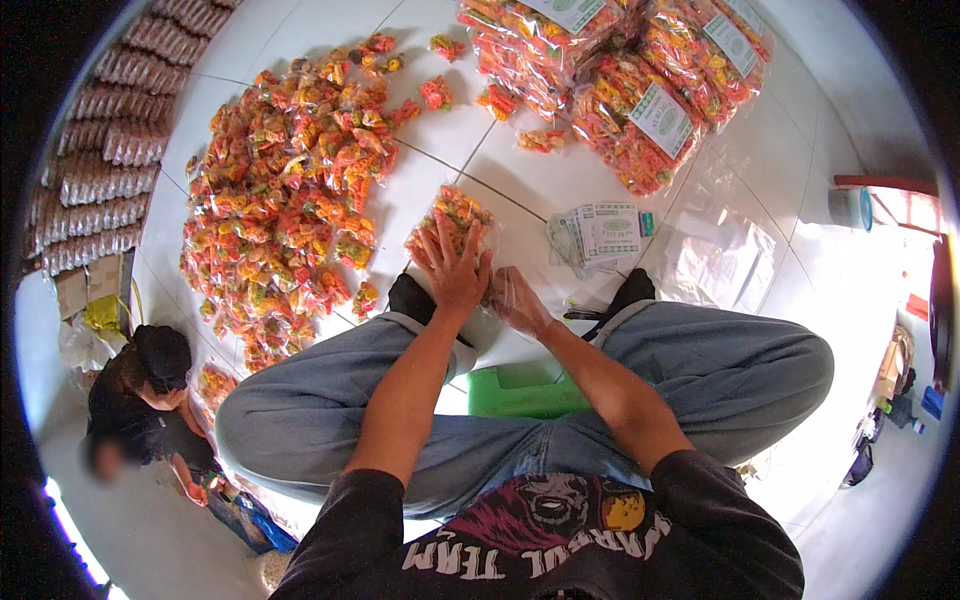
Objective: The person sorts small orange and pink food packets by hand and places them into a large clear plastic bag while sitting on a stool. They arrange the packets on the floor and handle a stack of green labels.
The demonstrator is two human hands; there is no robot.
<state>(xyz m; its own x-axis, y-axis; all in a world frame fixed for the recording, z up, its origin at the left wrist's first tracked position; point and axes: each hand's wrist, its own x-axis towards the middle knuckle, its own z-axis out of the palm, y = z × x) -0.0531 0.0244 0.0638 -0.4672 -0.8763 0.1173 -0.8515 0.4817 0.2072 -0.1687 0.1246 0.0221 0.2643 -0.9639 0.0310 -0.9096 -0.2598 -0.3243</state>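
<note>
A clear plastic bag of small snack packets lies on the white tiled floor in front of me. My left hand rests flat on it, fingers spread. My right hand is at the bag's near right end, its fingers curled on the clear plastic. To the left spreads a large heap of small packets of orange, red and yellow snacks. Right of my hands lies a stack of printed paper labels, with clear empty plastic bags beyond it.
Filled, labelled bags are stacked at the far right. Loose packets lie between them and the heap. A green plastic object sits between my legs. Rows of packed goods line the left side. Another person sits at the lower left.
</note>
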